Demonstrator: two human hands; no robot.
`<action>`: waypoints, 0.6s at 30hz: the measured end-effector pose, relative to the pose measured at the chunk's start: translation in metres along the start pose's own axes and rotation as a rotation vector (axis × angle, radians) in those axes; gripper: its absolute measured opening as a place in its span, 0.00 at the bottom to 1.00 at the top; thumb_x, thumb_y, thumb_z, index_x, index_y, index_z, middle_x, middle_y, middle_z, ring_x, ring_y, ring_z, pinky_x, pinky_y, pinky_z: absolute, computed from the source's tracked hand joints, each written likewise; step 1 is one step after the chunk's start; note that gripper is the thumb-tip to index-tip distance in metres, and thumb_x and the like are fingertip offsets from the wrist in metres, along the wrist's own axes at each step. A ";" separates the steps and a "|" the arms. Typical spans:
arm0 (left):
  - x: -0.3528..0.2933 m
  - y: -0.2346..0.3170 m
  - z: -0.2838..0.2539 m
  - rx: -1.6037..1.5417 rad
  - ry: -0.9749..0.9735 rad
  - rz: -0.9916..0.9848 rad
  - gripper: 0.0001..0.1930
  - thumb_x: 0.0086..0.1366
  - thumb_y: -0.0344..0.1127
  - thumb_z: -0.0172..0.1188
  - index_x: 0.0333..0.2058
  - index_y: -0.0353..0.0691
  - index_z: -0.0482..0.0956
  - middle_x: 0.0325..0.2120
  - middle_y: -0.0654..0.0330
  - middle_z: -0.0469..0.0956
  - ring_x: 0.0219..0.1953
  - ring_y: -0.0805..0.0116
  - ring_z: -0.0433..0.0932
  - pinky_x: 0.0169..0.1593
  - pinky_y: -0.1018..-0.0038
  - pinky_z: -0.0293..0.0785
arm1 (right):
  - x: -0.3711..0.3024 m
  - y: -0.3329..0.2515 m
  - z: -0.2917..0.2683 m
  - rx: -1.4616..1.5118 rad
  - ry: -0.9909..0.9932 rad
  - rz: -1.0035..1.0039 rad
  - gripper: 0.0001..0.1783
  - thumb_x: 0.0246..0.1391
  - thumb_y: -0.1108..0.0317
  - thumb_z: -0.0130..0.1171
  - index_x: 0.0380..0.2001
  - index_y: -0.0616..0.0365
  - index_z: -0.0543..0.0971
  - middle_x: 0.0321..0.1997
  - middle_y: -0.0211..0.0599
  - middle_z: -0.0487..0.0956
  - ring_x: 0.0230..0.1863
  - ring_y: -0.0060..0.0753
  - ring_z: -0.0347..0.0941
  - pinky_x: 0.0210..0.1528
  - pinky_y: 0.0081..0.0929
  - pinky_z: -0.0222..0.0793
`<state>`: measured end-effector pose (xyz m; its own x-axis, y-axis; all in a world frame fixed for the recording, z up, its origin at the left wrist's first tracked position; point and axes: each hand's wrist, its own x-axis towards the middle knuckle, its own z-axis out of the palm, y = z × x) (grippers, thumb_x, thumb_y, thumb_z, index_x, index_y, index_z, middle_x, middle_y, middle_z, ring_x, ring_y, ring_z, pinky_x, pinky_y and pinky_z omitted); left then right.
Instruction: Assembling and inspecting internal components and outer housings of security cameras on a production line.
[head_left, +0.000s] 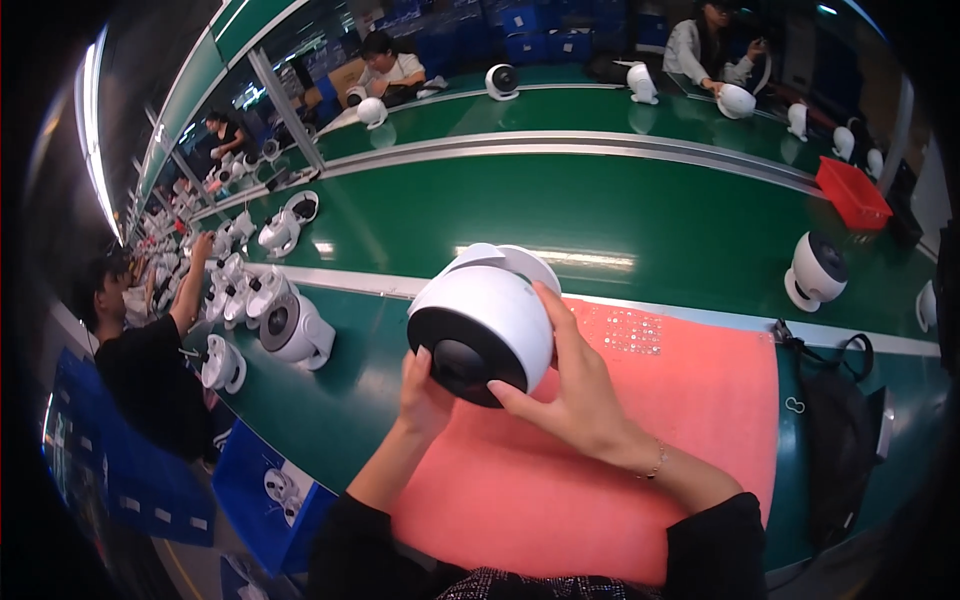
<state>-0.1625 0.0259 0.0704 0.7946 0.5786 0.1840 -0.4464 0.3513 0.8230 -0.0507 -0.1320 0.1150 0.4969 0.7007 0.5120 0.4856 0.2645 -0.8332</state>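
Observation:
Between my two hands is a white, ball-shaped security camera [490, 287] with a round black front, held tilted above a pink mat [590, 500]. My left hand [425, 397] grips its lower left side, thumb at the edge of the black front. My right hand [575, 385] wraps round the right side, with its thumb on the lower rim of the front and its fingers up along the white shell. A sheet of small round stickers [633, 332] lies on the mat beyond my right hand.
More white cameras and parts [297, 330] crowd the bench at left, near a co-worker in black [150, 370]. A green conveyor belt [480, 200] runs across ahead, carrying another camera [818, 265] and a red bin [853, 193]. A black bag [838, 440] lies right; a blue bin [245, 470] stands lower left.

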 end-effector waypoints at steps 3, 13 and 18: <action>0.014 -0.035 0.006 -0.101 0.055 -0.035 0.38 0.60 0.62 0.46 0.60 0.41 0.53 0.56 0.55 0.61 0.58 0.58 0.63 0.59 0.62 0.62 | 0.001 0.015 0.004 -0.140 0.065 -0.060 0.49 0.41 0.58 0.67 0.62 0.64 0.51 0.54 0.62 0.67 0.51 0.54 0.71 0.51 0.40 0.69; 0.047 -0.037 0.029 -0.019 0.135 0.061 0.34 0.61 0.62 0.45 0.57 0.42 0.59 0.53 0.57 0.66 0.55 0.63 0.67 0.57 0.66 0.65 | 0.017 0.030 -0.012 0.045 0.077 0.093 0.48 0.42 0.63 0.67 0.62 0.56 0.51 0.57 0.52 0.66 0.54 0.44 0.69 0.53 0.36 0.69; 0.052 -0.025 0.042 0.061 -0.157 -0.285 0.28 0.66 0.57 0.42 0.56 0.44 0.61 0.52 0.58 0.67 0.53 0.63 0.69 0.56 0.61 0.66 | 0.033 0.032 -0.040 0.523 0.250 0.565 0.32 0.53 0.52 0.56 0.57 0.56 0.62 0.51 0.39 0.70 0.49 0.33 0.70 0.50 0.33 0.67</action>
<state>-0.0929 0.0163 0.0817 0.9398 0.3412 0.0188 -0.1756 0.4349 0.8832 0.0105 -0.1266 0.1134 0.7429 0.6684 -0.0352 -0.2552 0.2343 -0.9381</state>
